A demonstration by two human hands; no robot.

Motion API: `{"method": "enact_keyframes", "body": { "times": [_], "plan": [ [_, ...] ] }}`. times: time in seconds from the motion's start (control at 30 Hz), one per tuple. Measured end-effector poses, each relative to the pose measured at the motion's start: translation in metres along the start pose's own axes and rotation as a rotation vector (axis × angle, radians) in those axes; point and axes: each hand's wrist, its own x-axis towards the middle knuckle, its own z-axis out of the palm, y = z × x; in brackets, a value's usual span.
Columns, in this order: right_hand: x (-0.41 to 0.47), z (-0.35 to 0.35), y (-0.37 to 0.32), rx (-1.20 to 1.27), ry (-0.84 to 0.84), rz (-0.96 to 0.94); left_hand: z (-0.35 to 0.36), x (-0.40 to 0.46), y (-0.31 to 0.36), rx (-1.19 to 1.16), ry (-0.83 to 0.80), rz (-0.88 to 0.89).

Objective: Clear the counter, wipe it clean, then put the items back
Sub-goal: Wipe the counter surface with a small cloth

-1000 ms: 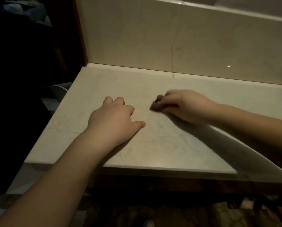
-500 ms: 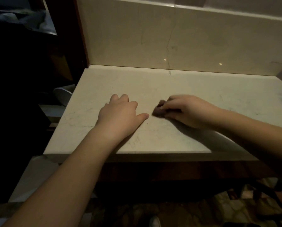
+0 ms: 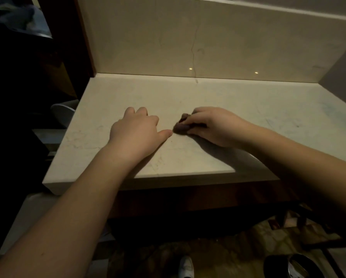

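Dim, soft picture; dark, curved edges.

Left hand point(image 3: 137, 131) flat, palm down, right hand point(image 3: 212, 125) fingers point(image 3: 196, 113) curled, gripping

The pale marble counter point(image 3: 218, 97) fills the middle of the head view, with a matching backsplash point(image 3: 188, 41) rising along its far edge and a thin crack running down that panel. The left hand point(image 3: 137, 132) lies palm-down on the counter near its front edge, fingers bent forward and thumb stretched out to the side. Just beside that thumb, the right hand point(image 3: 214, 125) presses a small dark cloth point(image 3: 181, 126) onto the counter, its fingers curled round the wad. Below the counter's front edge lie a patterned floor, the toe of a white shoe point(image 3: 186, 266) and a dark round object point(image 3: 292, 266).
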Motion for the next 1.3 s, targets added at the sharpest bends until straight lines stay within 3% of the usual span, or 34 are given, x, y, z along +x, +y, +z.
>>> {"method": "enact_keyframes", "body": {
  "times": [0.17, 0.3, 0.43, 0.7, 0.83, 0.97, 1.2, 1.3],
  "plan": [
    [-0.067, -0.001, -0.019, 0.023, -0.061, -0.285, -0.002, 0.000, -0.002, -0.011, -0.001, 0.031],
    [-0.041, -0.002, -0.013, 0.099, -0.035, -0.199, -0.006, 0.001, 0.000, 0.003, -0.020, 0.023],
    [-0.005, 0.008, -0.011, 0.026, 0.029, -0.103, -0.009, 0.004, 0.001, 0.026, -0.037, -0.004],
    [-0.088, -0.005, -0.010, 0.020, -0.038, -0.302, -0.008, 0.007, -0.003, 0.007, -0.043, 0.014],
    [-0.051, -0.005, 0.011, 0.072, 0.014, -0.103, -0.006, 0.007, -0.002, 0.011, -0.032, -0.002],
    [-0.013, -0.003, 0.031, -0.040, 0.034, 0.041, -0.006, 0.008, -0.001, 0.015, -0.028, -0.002],
    [-0.096, -0.019, 0.004, 0.012, -0.078, -0.238, -0.002, 0.006, -0.001, -0.008, -0.029, -0.002],
    [-0.083, -0.017, 0.010, 0.008, -0.040, -0.227, -0.003, 0.006, 0.000, -0.019, -0.034, -0.012]
  ]
}}
